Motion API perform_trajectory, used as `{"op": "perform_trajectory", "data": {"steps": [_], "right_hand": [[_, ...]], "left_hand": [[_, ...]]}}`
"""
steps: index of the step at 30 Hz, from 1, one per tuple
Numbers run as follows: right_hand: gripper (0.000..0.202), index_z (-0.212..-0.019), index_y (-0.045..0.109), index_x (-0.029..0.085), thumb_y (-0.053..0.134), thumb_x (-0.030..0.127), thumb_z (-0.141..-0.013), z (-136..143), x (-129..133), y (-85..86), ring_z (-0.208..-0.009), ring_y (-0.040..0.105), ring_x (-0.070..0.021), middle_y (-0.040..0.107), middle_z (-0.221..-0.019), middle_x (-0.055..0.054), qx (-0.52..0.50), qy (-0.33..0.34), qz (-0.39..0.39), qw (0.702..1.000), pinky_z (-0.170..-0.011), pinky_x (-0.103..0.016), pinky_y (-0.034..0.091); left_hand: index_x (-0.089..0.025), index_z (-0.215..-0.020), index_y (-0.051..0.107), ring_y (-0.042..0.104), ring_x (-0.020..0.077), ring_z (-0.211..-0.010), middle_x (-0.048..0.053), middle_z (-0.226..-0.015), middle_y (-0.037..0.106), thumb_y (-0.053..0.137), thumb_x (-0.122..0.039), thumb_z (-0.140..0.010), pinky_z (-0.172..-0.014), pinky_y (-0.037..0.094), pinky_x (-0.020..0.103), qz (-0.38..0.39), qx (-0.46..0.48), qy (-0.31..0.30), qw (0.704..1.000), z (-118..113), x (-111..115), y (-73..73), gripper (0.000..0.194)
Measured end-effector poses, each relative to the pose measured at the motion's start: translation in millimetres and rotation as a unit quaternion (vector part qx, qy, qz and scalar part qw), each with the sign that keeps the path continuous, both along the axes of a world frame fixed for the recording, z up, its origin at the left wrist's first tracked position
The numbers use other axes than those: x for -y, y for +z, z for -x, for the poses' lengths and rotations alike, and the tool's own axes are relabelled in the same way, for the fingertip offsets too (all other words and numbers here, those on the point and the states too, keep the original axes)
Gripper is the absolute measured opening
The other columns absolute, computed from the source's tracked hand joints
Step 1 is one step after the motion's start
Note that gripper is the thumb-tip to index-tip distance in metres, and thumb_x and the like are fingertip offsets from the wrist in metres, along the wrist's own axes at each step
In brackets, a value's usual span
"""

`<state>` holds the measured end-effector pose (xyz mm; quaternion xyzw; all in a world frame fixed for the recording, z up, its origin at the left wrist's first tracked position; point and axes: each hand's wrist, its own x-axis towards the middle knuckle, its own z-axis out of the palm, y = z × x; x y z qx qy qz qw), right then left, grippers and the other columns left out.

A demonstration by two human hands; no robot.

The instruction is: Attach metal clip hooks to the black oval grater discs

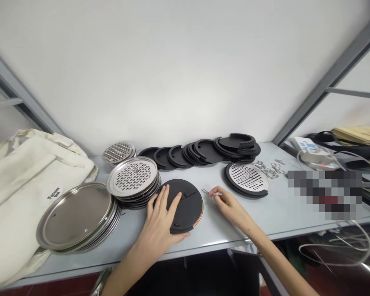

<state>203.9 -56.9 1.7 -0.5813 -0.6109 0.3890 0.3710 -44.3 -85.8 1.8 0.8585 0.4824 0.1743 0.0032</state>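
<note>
rnd blk disc point(188, 210), matte, under L fingers point(174, 204)

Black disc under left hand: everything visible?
The black disc is round, matte, plastic-looking, lying roughly flat on the table. Its face has a slot toward the far side and a dark mark by the near edge; orange-red shows at the right rim. The left hand covers its left side.

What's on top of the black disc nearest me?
Your left hand rests on the left part of the black disc; the surface beneath that hand is covered.
</note>
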Motion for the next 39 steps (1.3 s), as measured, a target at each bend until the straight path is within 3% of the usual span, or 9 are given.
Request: {"op": "perform_trajectory", "data": {"steps": [4, 8, 15, 18, 21, 23, 27, 34, 39], "right_hand": [[0.019, -0.087, 0.059, 0.02, 0.051, 0.036, -0.084, 11, 0, -0.7, -0.045, 0.031, -0.0107, 0.035, -0.048, 0.009, 0.031, 0.074, 0.031, 0.996, -0.048, -0.023, 0.023], [0.024, -0.09, 0.061, 0.017, 0.051, 0.037, -0.083, 14, -3, 2.7, -0.047, 0.031, -0.0096, 0.036, -0.048, 0.009, 0.053, 0.072, 0.038, 0.995, -0.048, -0.022, 0.023], [0.031, -0.081, 0.063, 0.012, 0.059, 0.042, -0.075, 15, -14, 4.0, -0.05, 0.032, -0.008, 0.045, -0.054, 0.005, 0.046, 0.056, 0.105, 0.992, -0.048, -0.022, 0.025], [0.028, -0.064, 0.056, 0.015, 0.061, 0.042, -0.072, 19, -22, 5.6, -0.046, 0.024, -0.0059, 0.032, -0.047, 0.009, 0.029, 0.077, 0.149, 0.985, -0.045, -0.022, 0.017], [0.042, -0.051, 0.037, 0.02, 0.063, 0.048, -0.069, 24, -25, 8.8, -0.045, 0.017, -0.0048, 0.022, -0.043, 0.011, -0.025, 0.105, 0.196, 0.975, -0.045, -0.023, 0.013], [0.05, -0.05, 0.029, 0.022, 0.064, 0.051, -0.068, 28, -23, 9.9, -0.045, 0.016, -0.0043, 0.021, -0.043, 0.011, -0.058, 0.133, 0.222, 0.964, -0.045, -0.023, 0.013], [0.053, -0.051, 0.029, 0.021, 0.067, 0.054, -0.068, 32, -19, 7.9, -0.045, 0.015, -0.0038, 0.021, -0.044, 0.012, -0.085, 0.17, 0.217, 0.957, -0.045, -0.024, 0.011], [0.055, -0.057, 0.029, 0.022, 0.063, 0.062, -0.073, 9, -16, 5.5, -0.046, 0.011, -0.0043, 0.018, -0.047, 0.012, -0.148, 0.142, 0.228, 0.952, -0.046, -0.025, 0.006], [0.056, -0.057, 0.031, 0.02, 0.064, 0.062, -0.074, -18, -5, 18.0, -0.048, 0.014, -0.0046, 0.022, -0.051, 0.011, -0.14, 0.096, 0.209, 0.963, -0.047, -0.024, 0.009]], "left_hand": [[-0.019, -0.146, 0.027, 0.026, 0.0362, -0.138, 0.02, -0.152, 0.022, 0.072, -0.05, -0.074, -0.108, 0.026, 0.05, -0.028, -0.029, 0.004, 0.999, -2, 0, -5.0, 0.09], [-0.017, -0.147, 0.025, 0.025, 0.0358, -0.138, 0.019, -0.15, 0.026, 0.07, -0.054, -0.075, -0.11, 0.025, 0.052, -0.076, -0.052, -0.003, 0.996, 0, 2, -12.1, 0.093], [-0.01, -0.15, 0.011, 0.032, 0.0306, -0.136, 0.018, -0.143, 0.04, 0.054, -0.037, -0.091, -0.112, 0.028, 0.049, -0.15, -0.011, -0.028, 0.988, 4, 4, -19.2, 0.078], [-0.01, -0.15, 0.01, 0.036, 0.0311, -0.134, 0.019, -0.141, 0.043, 0.055, -0.031, -0.09, -0.111, 0.029, 0.049, -0.162, 0.024, -0.016, 0.986, 0, 3, -21.8, 0.078], [-0.01, -0.15, 0.013, 0.04, 0.0322, -0.132, 0.019, -0.138, 0.046, 0.056, -0.03, -0.09, -0.11, 0.03, 0.05, -0.183, 0.059, -0.007, 0.981, -5, 1, -24.8, 0.076], [-0.011, -0.149, 0.014, 0.042, 0.032, -0.13, 0.019, -0.137, 0.047, 0.056, -0.031, -0.09, -0.109, 0.032, 0.05, -0.191, 0.088, 0.001, 0.978, -6, 0, -26.0, 0.076], [-0.012, -0.15, 0.013, 0.042, 0.0306, -0.13, 0.018, -0.138, 0.046, 0.054, -0.028, -0.091, -0.11, 0.032, 0.051, -0.178, 0.125, -0.004, 0.976, -6, 1, -25.5, 0.073], [-0.012, -0.15, 0.013, 0.037, 0.0281, -0.134, 0.017, -0.139, 0.045, 0.048, -0.019, -0.093, -0.111, 0.031, 0.052, -0.157, 0.141, -0.039, 0.977, -3, 8, -21.7, 0.067], [-0.015, -0.15, 0.014, 0.036, 0.0271, -0.135, 0.016, -0.14, 0.044, 0.044, -0.018, -0.094, -0.111, 0.03, 0.052, -0.152, 0.147, -0.042, 0.976, 2, 9, -19.9, 0.063]]}}
